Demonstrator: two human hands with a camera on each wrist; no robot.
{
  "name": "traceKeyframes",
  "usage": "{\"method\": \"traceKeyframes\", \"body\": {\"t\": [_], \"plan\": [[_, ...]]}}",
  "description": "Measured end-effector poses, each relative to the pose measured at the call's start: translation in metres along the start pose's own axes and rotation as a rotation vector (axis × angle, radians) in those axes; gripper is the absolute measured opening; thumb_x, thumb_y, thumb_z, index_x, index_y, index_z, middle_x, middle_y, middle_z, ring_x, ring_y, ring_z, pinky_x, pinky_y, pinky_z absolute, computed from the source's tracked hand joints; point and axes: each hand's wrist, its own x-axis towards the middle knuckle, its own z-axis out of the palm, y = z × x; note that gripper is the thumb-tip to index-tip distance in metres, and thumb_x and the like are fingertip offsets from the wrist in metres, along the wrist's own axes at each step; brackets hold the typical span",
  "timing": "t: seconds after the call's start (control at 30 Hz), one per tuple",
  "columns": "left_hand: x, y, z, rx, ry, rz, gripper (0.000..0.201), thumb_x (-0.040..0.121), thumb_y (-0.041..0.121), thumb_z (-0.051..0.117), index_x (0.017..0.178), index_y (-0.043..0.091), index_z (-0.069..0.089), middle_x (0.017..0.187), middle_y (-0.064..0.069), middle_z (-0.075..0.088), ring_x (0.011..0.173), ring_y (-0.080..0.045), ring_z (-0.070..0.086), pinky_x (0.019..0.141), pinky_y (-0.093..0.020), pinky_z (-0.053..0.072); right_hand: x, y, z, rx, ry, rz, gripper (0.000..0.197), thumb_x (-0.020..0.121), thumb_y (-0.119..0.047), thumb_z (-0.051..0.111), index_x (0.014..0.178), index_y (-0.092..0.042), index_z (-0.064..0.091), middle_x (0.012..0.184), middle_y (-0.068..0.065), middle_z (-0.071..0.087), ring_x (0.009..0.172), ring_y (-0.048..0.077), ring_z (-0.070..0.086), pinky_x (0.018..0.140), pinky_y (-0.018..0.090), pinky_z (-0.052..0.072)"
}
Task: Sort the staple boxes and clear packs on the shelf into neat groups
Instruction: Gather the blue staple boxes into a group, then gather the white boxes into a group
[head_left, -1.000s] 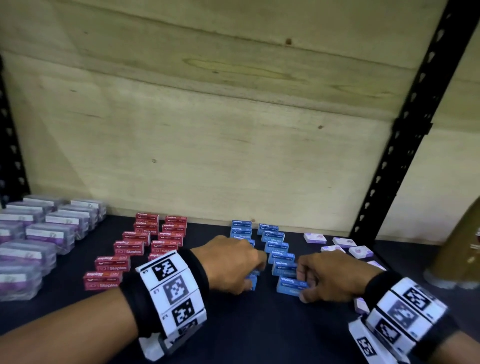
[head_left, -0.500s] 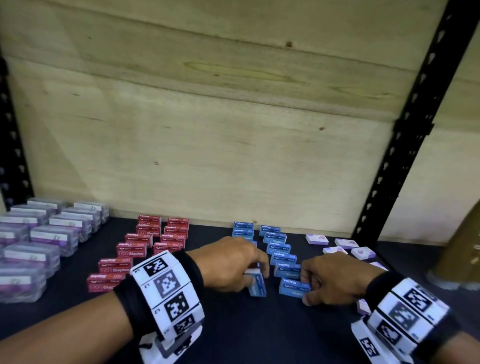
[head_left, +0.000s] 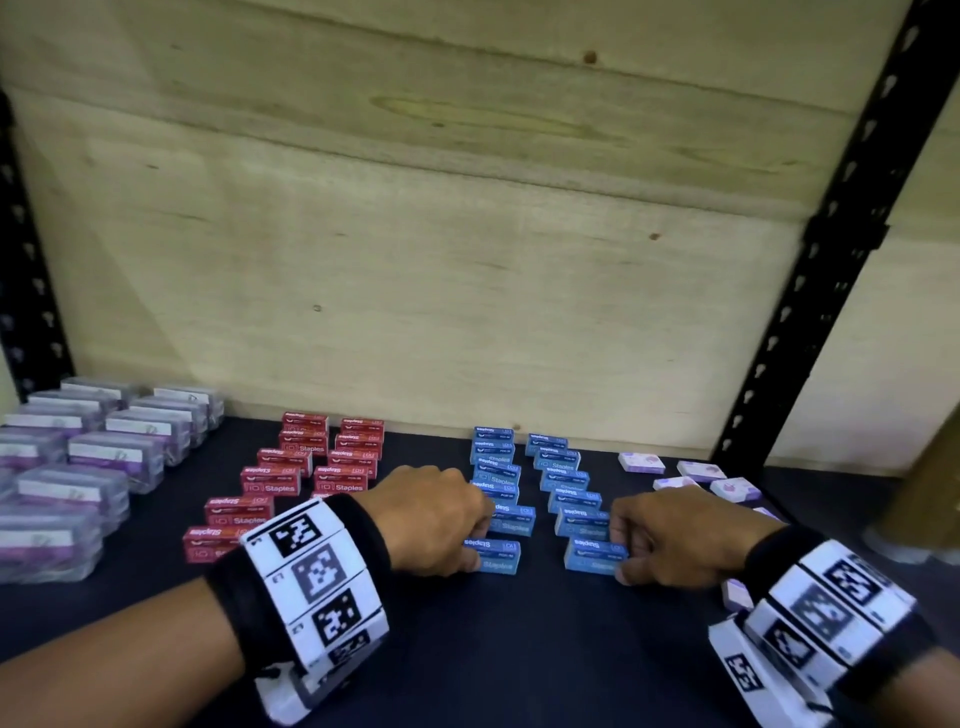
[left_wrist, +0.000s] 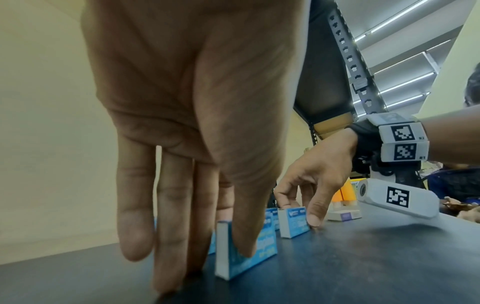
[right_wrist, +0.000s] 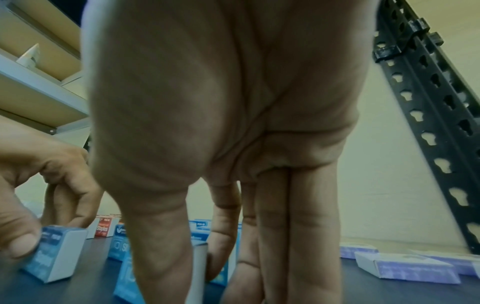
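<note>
Blue staple boxes stand in two columns on the dark shelf. My left hand pinches the front blue box of the left column between thumb and fingers; the left wrist view shows the thumb on that box. My right hand pinches the front blue box of the right column, its thumb on the near face. Red staple boxes form two columns further left. Clear packs are grouped at the far left.
Small white and purple boxes lie loosely at the right, one close by my right wrist. A black slotted upright stands at the back right, a wooden panel behind the shelf.
My left hand drew a blue box out, turned it and set it down at the front of the left blue column. The right hand stayed on its box.
</note>
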Motion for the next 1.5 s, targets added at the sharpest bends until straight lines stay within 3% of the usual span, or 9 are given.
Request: {"method": "traceKeyframes", "body": {"t": [0.1, 0.33, 0.73, 0.9, 0.97, 1.07, 1.17, 1.3, 1.5], "plan": [[0.002, 0.005, -0.003, 0.026, -0.031, 0.019, 0.023, 0.093, 0.044, 0.057, 0.107, 0.026, 0.054, 0.095, 0.002, 0.050, 0.085, -0.018, 0.044, 0.073, -0.032, 0.033, 0.001, 0.001, 0.000, 0.010, -0.006, -0.001, 0.022, 0.085, -0.045, 0.068, 0.095, -0.032, 0.054, 0.090, -0.012, 0.070, 0.074, 0.001, 0.057, 0.065, 0.016, 0.038], [0.011, 0.014, -0.007, 0.082, -0.084, 0.047, 0.028, 0.096, 0.044, 0.053, 0.116, 0.025, 0.052, 0.111, -0.004, 0.057, 0.095, -0.023, 0.051, 0.074, -0.033, 0.035, 0.002, 0.005, 0.002, 0.016, 0.002, -0.015, 0.022, 0.085, -0.045, 0.068, 0.095, -0.031, 0.054, 0.083, -0.014, 0.068, 0.068, -0.005, 0.054, 0.062, 0.015, 0.035], [0.005, 0.017, -0.008, 0.031, -0.120, 0.005, 0.063, 0.089, 0.057, 0.058, 0.134, 0.019, 0.037, 0.125, -0.004, 0.054, 0.113, -0.027, 0.053, 0.089, -0.039, 0.044, 0.001, 0.008, 0.002, 0.144, -0.032, 0.033, 0.041, 0.071, -0.045, 0.081, 0.094, -0.028, 0.051, 0.085, -0.015, 0.072, 0.078, 0.001, 0.064, 0.068, 0.018, 0.043], [0.001, 0.025, -0.013, 0.064, -0.122, -0.045, 0.074, 0.088, 0.061, 0.054, 0.141, 0.015, 0.031, 0.128, -0.006, 0.054, 0.115, -0.028, 0.054, 0.085, -0.037, 0.042, 0.002, 0.016, -0.005, 0.255, -0.107, 0.023, 0.039, 0.074, -0.034, 0.083, 0.095, -0.028, 0.052, 0.094, -0.009, 0.074, 0.078, 0.007, 0.064, 0.079, 0.024, 0.048], [0.000, 0.028, -0.019, 0.129, -0.090, -0.046, 0.066, 0.089, 0.061, 0.053, 0.135, 0.016, 0.039, 0.126, -0.006, 0.055, 0.113, -0.028, 0.055, 0.079, -0.036, 0.038, 0.001, 0.025, -0.010, 0.307, -0.157, 0.006, 0.038, 0.074, -0.033, 0.083, 0.099, -0.028, 0.055, 0.096, -0.008, 0.075, 0.085, 0.012, 0.068, 0.084, 0.028, 0.051], [0.002, 0.032, -0.034, 0.194, -0.027, -0.019, 0.053, 0.088, 0.061, 0.054, 0.119, 0.018, 0.050, 0.114, -0.002, 0.060, 0.103, -0.026, 0.059, 0.073, -0.034, 0.037, -0.001, 0.043, -0.021, 0.475, -0.221, -0.013, 0.032, 0.080, -0.024, 0.081, 0.104, -0.020, 0.060, 0.089, -0.004, 0.073, 0.077, 0.012, 0.066, 0.074, 0.024, 0.054], [0.015, 0.038, -0.052, 0.209, 0.016, 0.023, 0.050, 0.087, 0.064, 0.053, 0.113, 0.022, 0.059, 0.105, 0.002, 0.063, 0.093, -0.022, 0.061, 0.070, -0.033, 0.042, 0.002, 0.066, -0.033, 0.573, -0.162, 0.030, 0.025, 0.085, -0.015, 0.076, 0.105, -0.012, 0.062, 0.084, 0.002, 0.069, 0.074, 0.011, 0.065, 0.074, 0.025, 0.056], [0.047, 0.049, -0.073, 0.211, 0.085, 0.081, 0.046, 0.088, 0.063, 0.052, 0.110, 0.024, 0.062, 0.105, 0.002, 0.063, 0.090, -0.022, 0.061, 0.069, -0.033, 0.044, 0.018, 0.103, -0.041, 0.539, -0.022, 0.137, 0.020, 0.088, -0.013, 0.072, 0.106, -0.012, 0.065, 0.085, 0.004, 0.069, 0.072, 0.013, 0.065, 0.065, 0.023, 0.054], [0.115, 0.059, -0.087, 0.256, 0.052, 0.116, 0.046, 0.090, 0.058, 0.054, 0.113, 0.020, 0.064, 0.110, -0.002, 0.063, 0.094, -0.026, 0.062, 0.075, -0.035, 0.050, 0.053, 0.149, -0.056, 0.347, 0.011, 0.260, 0.009, 0.088, -0.017, 0.071, 0.096, -0.020, 0.067, 0.089, 0.004, 0.072, 0.069, 0.012, 0.061, 0.059, 0.023, 0.051]]}}
